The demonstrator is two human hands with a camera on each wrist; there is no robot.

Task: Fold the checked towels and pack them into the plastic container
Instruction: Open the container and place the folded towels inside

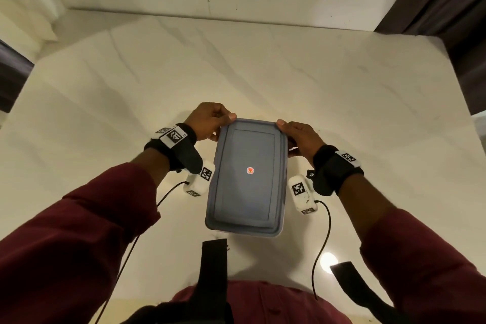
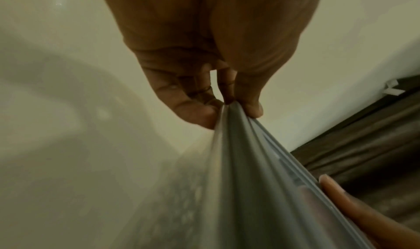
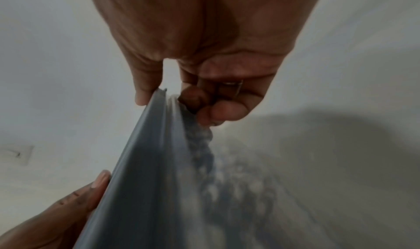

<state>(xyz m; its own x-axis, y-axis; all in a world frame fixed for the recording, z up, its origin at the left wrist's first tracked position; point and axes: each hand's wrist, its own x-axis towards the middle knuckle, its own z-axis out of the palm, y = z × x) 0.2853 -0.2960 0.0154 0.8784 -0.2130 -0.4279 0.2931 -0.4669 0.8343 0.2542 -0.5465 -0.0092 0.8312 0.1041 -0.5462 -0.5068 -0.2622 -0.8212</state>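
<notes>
Fingers of the left hand [image 1: 210, 119] pinch the far left corner of the grey lid [image 1: 248, 176] on the plastic container [image 3: 227, 172], which sits on the white table [image 1: 342, 81]. Checked towels show dimly inside. Right hand [image 1: 298, 137] pinches the far right corner. Lid looks stiff, light and smooth; corners give the best hold.

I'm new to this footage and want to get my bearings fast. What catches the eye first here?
A rectangular grey plastic lid with a small red round sticker sits at the centre, over the pale marble table. The left hand and the right hand each pinch one of its far corners. In the wrist views, a checked pattern shows faintly through the translucent container wall beneath the lid.
</notes>
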